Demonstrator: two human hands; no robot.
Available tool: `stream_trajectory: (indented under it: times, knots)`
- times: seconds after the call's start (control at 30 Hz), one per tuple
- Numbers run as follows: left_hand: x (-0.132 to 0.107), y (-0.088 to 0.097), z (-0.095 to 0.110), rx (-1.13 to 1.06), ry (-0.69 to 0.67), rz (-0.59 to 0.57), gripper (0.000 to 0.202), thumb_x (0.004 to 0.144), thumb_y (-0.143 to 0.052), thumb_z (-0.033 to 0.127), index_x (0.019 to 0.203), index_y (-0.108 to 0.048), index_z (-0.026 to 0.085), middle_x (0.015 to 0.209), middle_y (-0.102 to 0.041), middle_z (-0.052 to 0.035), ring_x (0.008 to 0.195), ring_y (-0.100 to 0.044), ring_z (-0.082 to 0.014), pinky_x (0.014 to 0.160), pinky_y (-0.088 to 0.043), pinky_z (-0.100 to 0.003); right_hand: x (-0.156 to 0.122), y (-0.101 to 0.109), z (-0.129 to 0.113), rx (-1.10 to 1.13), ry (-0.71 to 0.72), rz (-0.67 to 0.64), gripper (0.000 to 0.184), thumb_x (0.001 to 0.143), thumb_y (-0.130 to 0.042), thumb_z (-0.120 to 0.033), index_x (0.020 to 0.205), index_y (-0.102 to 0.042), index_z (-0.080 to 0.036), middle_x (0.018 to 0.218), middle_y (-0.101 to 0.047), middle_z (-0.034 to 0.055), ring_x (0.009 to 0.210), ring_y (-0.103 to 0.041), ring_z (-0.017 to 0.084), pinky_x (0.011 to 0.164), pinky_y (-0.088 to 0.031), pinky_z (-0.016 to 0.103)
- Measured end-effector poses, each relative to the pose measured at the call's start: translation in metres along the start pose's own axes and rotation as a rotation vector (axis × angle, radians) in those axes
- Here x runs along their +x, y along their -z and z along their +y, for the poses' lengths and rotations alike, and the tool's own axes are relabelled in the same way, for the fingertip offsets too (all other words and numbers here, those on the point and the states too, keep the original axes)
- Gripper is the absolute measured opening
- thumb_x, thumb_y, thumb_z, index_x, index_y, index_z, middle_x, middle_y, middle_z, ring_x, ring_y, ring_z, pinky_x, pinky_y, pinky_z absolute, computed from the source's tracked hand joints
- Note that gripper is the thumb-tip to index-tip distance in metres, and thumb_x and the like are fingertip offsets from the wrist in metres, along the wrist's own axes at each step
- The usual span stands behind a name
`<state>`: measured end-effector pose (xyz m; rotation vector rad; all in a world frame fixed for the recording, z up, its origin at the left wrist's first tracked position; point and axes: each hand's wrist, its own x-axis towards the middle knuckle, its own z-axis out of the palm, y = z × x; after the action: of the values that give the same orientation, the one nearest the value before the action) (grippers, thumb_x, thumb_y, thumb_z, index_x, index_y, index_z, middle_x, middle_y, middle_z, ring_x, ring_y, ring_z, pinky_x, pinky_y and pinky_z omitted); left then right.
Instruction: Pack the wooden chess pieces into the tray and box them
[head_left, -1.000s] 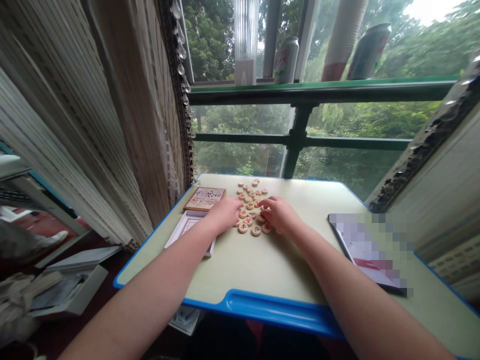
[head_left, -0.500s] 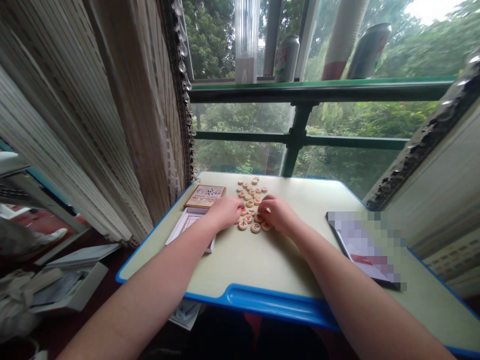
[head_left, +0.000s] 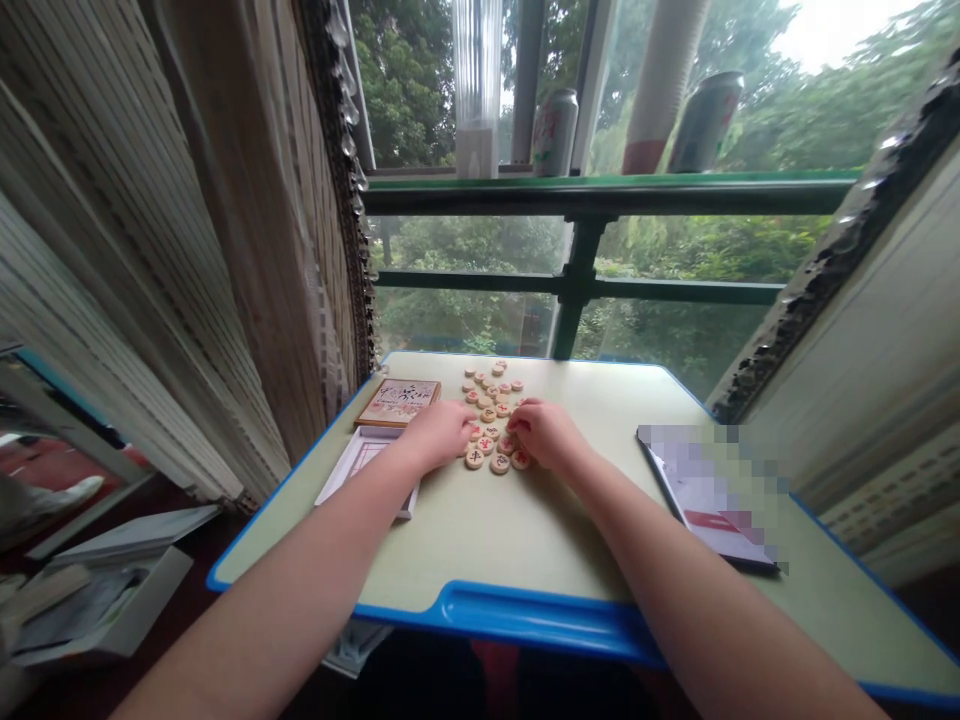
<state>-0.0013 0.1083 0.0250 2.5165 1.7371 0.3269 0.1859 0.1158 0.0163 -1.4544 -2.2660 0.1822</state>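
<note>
"Chess pieces (head_left: pixel 488 414), a loose group of them: where do they lie?"

"On the pale table (head_left: pixel 510 550), around the centre of the frame, red or dark characters on the faces that show clearly."

"And the hands?"

"The left hand (head_left: pixel 442 434) is at the group's left edge, fingers curled and close together; whether it pinches a piece cannot be told. The right hand (head_left: pixel 551 432) bends over the right edge, fingers drawn in, and what its fingertips hold, if anything, is hidden."

"How would one piece handle?"

"Probably light, stiff and hard to break, perhaps slightly slippery on its flat face. The round rim looks the best place to grip, from two opposite sides."

"Anything close by?"

"A white box (head_left: pixel 346 465) and a lettered lid (head_left: pixel 397 400), left of centre in the frame."
</note>
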Motion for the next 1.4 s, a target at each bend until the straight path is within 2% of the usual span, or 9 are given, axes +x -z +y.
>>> stream_trajectory:
  times: [0.17,0.3,0.47,0.63,0.93,1.03,1.2,1.3,1.4]
  knots:
    - [-0.001,0.002,0.001,0.015,-0.037,-0.091,0.035,0.083,-0.04,0.025,0.1,-0.07,0.022,0.13,-0.056,-0.0086,0.108,-0.059,-0.0248,0.095,-0.044,-0.036,-0.002,0.001,-0.002,-0.065,0.056,-0.027,0.024,0.079,-0.05,-0.012,0.081,-0.073,-0.02,0.092,-0.068,0.0048,0.08,-0.06,0.015,0.076,-0.044,0.023]
    - [0.0,-0.002,-0.001,0.003,-0.074,-0.07,0.037,0.083,-0.038,0.025,0.1,-0.071,0.02,0.136,-0.05,-0.0074,0.112,-0.056,-0.0244,0.1,-0.041,-0.036,-0.003,0.002,-0.003,-0.105,0.079,-0.038,0.023,0.079,-0.051,-0.014,0.081,-0.073,-0.02,0.09,-0.069,0.0048,0.081,-0.06,0.016,0.075,-0.043,0.024]
    - [0.003,-0.006,-0.005,-0.025,-0.078,0.018,0.032,0.08,-0.042,0.02,0.089,-0.074,0.018,0.131,-0.054,-0.0072,0.111,-0.057,-0.0231,0.101,-0.042,-0.033,-0.003,0.004,-0.002,-0.125,0.076,-0.028,0.024,0.079,-0.05,-0.013,0.081,-0.073,-0.02,0.091,-0.069,0.0047,0.082,-0.06,0.016,0.077,-0.042,0.025]
    - [0.006,-0.01,-0.01,-0.056,-0.116,0.091,0.04,0.074,-0.043,0.007,0.103,-0.069,0.015,0.132,-0.054,-0.0076,0.114,-0.056,-0.0207,0.102,-0.041,-0.029,-0.003,0.003,-0.004,-0.121,0.1,-0.029,0.023,0.078,-0.051,-0.012,0.08,-0.072,-0.02,0.09,-0.069,0.0047,0.082,-0.059,0.017,0.076,-0.042,0.025]
    - [0.007,-0.008,-0.007,-0.119,-0.133,0.044,0.046,0.073,-0.041,0.002,0.108,-0.067,0.016,0.123,-0.062,-0.0049,0.115,-0.055,-0.0176,0.104,-0.039,-0.025,-0.003,0.001,0.0,-0.084,0.091,-0.013,0.024,0.08,-0.05,-0.014,0.081,-0.073,-0.019,0.091,-0.068,0.0058,0.085,-0.058,0.017,0.081,-0.043,0.025]
    - [0.007,-0.007,-0.006,-0.133,-0.104,0.08,0.049,0.073,-0.041,0.002,0.113,-0.064,0.018,0.123,-0.062,-0.0053,0.114,-0.055,-0.0179,0.103,-0.04,-0.028,-0.003,0.001,-0.001,-0.094,0.082,-0.021,0.024,0.082,-0.049,-0.015,0.089,-0.072,-0.019,0.098,-0.068,0.0065,0.091,-0.058,0.018,0.084,-0.043,0.027]
    - [0.007,-0.006,-0.003,-0.099,-0.066,0.121,0.044,0.09,-0.032,0.022,0.128,-0.051,0.009,0.134,-0.051,-0.0132,0.124,-0.047,-0.0219,0.108,-0.034,-0.034,0.001,-0.003,-0.001,-0.107,0.081,0.062,0.035,0.091,-0.041,-0.029,0.117,-0.061,-0.018,0.122,-0.06,0.0084,0.11,-0.051,0.02,0.098,-0.037,0.031]
    - [0.007,-0.006,0.0,-0.129,-0.106,0.021,0.052,0.092,-0.031,0.036,0.135,-0.042,0.009,0.142,-0.042,-0.0132,0.131,-0.039,-0.0225,0.11,-0.029,-0.036,0.005,-0.006,-0.002,-0.112,0.106,0.03,0.044,0.094,-0.034,-0.036,0.128,-0.052,-0.015,0.133,-0.053,0.009,0.122,-0.044,0.021,0.105,-0.03,0.032]
    - [0.008,-0.007,0.0,-0.172,-0.144,-0.103,0.058,0.088,-0.038,0.039,0.139,-0.036,0.011,0.146,-0.036,-0.0129,0.134,-0.034,-0.0229,0.111,-0.028,-0.036,0.006,-0.006,-0.006,-0.133,0.06,-0.063,0.056,0.094,-0.033,-0.045,0.138,-0.04,-0.011,0.136,-0.05,0.0124,0.126,-0.041,0.025,0.104,-0.03,0.036]
